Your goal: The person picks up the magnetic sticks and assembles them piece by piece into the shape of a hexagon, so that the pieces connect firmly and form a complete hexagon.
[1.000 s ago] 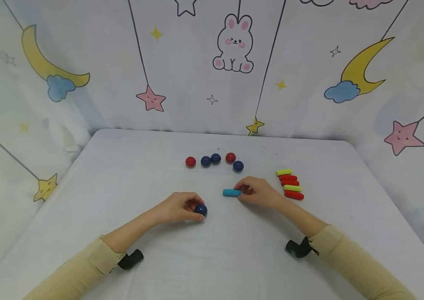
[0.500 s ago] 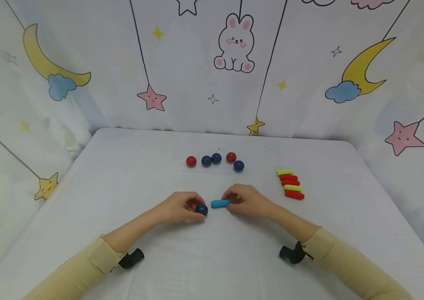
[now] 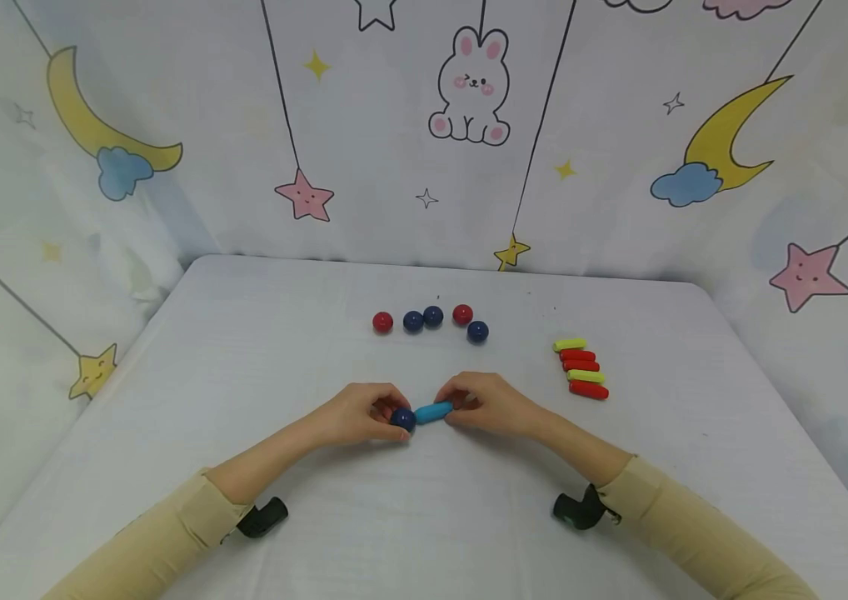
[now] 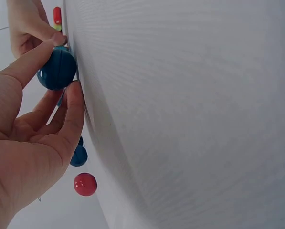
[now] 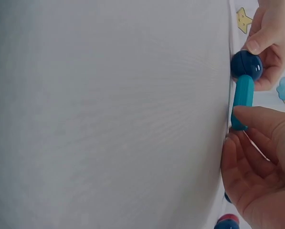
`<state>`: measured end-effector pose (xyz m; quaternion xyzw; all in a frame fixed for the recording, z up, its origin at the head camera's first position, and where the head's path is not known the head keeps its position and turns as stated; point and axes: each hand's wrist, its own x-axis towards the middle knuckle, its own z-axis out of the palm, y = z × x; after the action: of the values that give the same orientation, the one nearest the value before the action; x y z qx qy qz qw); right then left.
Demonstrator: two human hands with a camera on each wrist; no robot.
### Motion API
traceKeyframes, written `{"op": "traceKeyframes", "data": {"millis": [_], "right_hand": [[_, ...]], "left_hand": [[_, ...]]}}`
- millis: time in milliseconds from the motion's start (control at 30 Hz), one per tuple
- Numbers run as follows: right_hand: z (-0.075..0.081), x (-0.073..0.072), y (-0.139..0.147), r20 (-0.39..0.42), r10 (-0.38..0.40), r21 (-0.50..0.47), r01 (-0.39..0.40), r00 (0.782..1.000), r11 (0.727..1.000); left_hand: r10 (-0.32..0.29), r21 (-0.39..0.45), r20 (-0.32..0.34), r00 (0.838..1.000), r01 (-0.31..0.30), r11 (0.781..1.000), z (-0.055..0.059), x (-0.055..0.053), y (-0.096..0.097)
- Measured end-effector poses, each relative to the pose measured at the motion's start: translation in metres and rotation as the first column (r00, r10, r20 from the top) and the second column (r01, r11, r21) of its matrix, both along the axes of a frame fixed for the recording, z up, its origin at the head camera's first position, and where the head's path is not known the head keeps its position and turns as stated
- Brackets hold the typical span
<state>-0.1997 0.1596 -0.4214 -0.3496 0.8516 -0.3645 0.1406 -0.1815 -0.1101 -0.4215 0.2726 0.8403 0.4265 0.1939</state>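
Near the middle of the white table, my left hand (image 3: 360,414) grips a dark blue ball (image 3: 403,419) between thumb and fingers. The left wrist view has that ball (image 4: 58,70) large, with the thumb over its upper side. My right hand (image 3: 491,403) pinches the right end of a light blue rod (image 3: 433,412). The rod's other end meets the ball's right side; in the right wrist view the rod (image 5: 243,95) touches the ball (image 5: 247,65). The rod's gripped end is partly hidden by the fingers.
Behind the hands lie loose red balls (image 3: 382,322) and dark blue balls (image 3: 477,332). To the right, several short red rods (image 3: 588,390) and yellow rods (image 3: 570,344) lie in a column. A printed cloth (image 3: 364,125) hangs behind the table (image 3: 259,317).
My right hand has moved left and toward me with the light blue rod, closing the gap until the rod met the ball. My left hand has stayed in place with the ball.
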Motion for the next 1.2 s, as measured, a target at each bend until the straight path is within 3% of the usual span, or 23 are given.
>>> {"op": "traceKeyframes", "data": {"millis": [500,767,900,1200], "right_hand": [[0.004,-0.005,0.001,0.061,-0.048,0.052,0.045,0.997,0.998],[0.004,-0.018,0.019,0.044,-0.171,0.064,0.168,0.984,0.984],[0.004,-0.025,0.028,0.095,-0.298,0.057,0.293,0.950,0.954],[0.000,-0.041,0.046,0.215,-0.516,-0.004,0.529,0.829,0.849]], "left_hand": [[0.002,-0.001,-0.004,1.000,-0.002,1.000,0.001,0.000,0.001],[0.005,0.002,-0.001,1.000,-0.005,1.000,0.003,0.001,0.001],[0.006,0.001,-0.003,1.000,-0.006,1.000,0.002,0.001,0.001],[0.000,-0.004,-0.015,1.000,0.000,1.000,0.003,0.001,0.000]]}}
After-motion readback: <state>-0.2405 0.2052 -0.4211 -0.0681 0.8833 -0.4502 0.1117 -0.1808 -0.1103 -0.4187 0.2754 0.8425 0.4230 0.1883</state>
